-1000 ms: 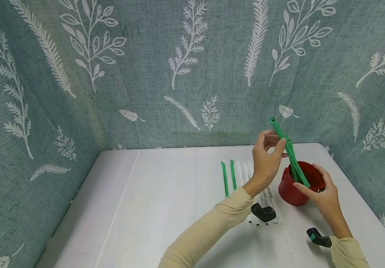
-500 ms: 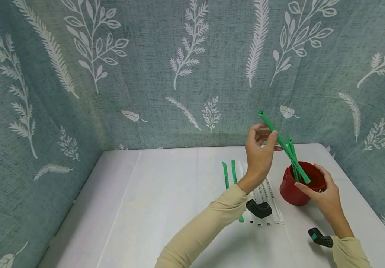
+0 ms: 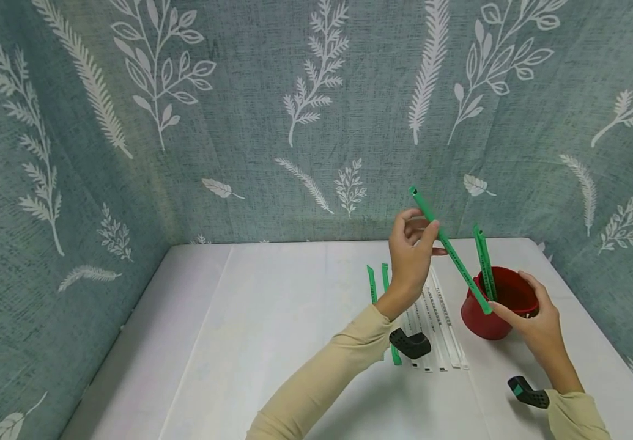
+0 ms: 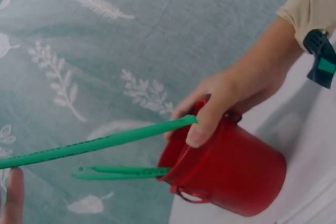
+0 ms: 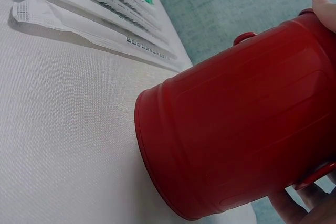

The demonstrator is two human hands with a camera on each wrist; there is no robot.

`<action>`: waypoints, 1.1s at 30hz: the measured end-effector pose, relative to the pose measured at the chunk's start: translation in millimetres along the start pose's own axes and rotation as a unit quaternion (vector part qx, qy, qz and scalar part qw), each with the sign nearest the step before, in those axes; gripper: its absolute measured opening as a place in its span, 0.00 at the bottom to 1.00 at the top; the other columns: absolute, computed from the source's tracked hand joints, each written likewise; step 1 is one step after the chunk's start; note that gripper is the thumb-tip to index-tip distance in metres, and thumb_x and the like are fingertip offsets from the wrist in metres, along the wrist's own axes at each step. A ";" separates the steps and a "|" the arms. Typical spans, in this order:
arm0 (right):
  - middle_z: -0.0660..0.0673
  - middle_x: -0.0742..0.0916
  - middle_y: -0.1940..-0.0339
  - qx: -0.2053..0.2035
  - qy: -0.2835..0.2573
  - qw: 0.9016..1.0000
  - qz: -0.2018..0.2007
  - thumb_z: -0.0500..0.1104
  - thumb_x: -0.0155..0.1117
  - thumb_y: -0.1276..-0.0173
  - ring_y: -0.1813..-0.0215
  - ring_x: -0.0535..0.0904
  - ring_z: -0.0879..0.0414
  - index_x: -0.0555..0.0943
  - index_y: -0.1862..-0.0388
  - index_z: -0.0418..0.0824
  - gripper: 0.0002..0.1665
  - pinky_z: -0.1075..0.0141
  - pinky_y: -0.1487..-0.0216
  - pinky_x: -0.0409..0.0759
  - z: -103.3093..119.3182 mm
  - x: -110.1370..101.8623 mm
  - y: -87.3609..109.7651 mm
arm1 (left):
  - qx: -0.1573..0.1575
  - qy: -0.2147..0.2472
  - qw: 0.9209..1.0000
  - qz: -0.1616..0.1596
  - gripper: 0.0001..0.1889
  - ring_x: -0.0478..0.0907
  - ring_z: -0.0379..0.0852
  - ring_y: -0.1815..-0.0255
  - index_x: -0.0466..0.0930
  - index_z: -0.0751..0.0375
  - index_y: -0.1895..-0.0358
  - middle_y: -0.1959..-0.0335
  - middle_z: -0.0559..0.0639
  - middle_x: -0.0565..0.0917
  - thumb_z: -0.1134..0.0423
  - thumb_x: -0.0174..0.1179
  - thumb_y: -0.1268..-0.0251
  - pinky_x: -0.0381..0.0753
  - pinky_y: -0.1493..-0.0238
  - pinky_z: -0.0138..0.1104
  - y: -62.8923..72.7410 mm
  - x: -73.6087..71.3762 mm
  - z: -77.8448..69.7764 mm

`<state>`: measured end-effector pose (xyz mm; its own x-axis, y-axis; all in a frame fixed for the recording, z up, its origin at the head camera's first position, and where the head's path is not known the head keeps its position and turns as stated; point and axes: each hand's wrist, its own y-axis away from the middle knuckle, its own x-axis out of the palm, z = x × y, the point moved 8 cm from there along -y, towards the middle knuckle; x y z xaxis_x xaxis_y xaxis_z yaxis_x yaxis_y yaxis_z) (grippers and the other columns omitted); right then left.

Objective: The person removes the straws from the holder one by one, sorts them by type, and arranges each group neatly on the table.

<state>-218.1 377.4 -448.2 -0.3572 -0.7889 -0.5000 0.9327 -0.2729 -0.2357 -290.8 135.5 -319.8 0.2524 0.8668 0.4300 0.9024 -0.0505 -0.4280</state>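
Observation:
My left hand [image 3: 412, 256] pinches a long green wrapped straw [image 3: 456, 260] between thumb and fingers, well above the table. The straw slants down to the right, and its lower end overlaps the near-left rim of a red bucket [image 3: 487, 321] in the head view. In the left wrist view that straw's end [image 4: 186, 121] shows right at my right thumb. My right hand [image 3: 542, 324] grips the bucket by its rim, thumb on the near side. More green straws [image 3: 485, 266] lean upright inside the bucket [image 4: 247, 166]. The right wrist view shows the bucket's side [image 5: 236, 124] up close.
White wrapped straws [image 3: 443, 318] lie in a row on the white table [image 3: 261, 318], left of the bucket. Beside them lie green straws [image 3: 371, 284], partly hidden under my left forearm. A patterned cloth [image 3: 239, 122] hangs behind the table.
My left hand has moved left, drawing the green straw away from the others; its lower end has shifted from over the bucket's opening to its left rim. The right hand stays on the bucket.

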 end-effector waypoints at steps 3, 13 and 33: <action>0.36 0.67 0.34 0.000 0.007 1.000 0.001 0.47 0.69 0.38 0.43 0.60 0.59 0.52 0.24 0.54 0.49 0.83 0.64 0.74 0.0 -0.2 -0.2 | -0.007 -0.002 1.000 -0.001 0.15 0.77 0.46 0.63 0.68 0.63 0.44 0.61 0.47 0.75 0.69 0.54 0.31 0.82 0.66 0.56 0.3 -5.8 3.3; 0.37 0.66 0.33 0.009 0.007 1.000 0.002 0.48 0.69 0.39 0.42 0.59 0.56 0.51 0.24 0.54 0.50 0.83 0.65 0.74 0.0 -0.3 -0.2 | -0.038 -0.015 0.999 0.001 0.15 0.78 0.42 0.65 0.69 0.64 0.45 0.62 0.48 0.76 0.70 0.55 0.32 0.85 0.68 0.50 4.2 -26.4 7.4; 0.40 0.66 0.32 0.006 -0.005 1.000 0.003 0.46 0.68 0.38 0.41 0.59 0.60 0.52 0.24 0.55 0.49 0.84 0.63 0.73 -1.9 0.7 0.5 | -0.119 -0.035 0.992 -0.017 0.16 0.77 0.43 0.67 0.69 0.62 0.44 0.59 0.56 0.76 0.68 0.57 0.33 0.86 0.70 0.44 13.1 -61.9 21.6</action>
<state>-218.0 377.7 -450.2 -0.3503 -0.7962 -0.4933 0.9358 -0.2744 -0.2215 -302.2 92.0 -369.2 0.2026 0.9020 0.3812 0.9691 -0.1288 -0.2103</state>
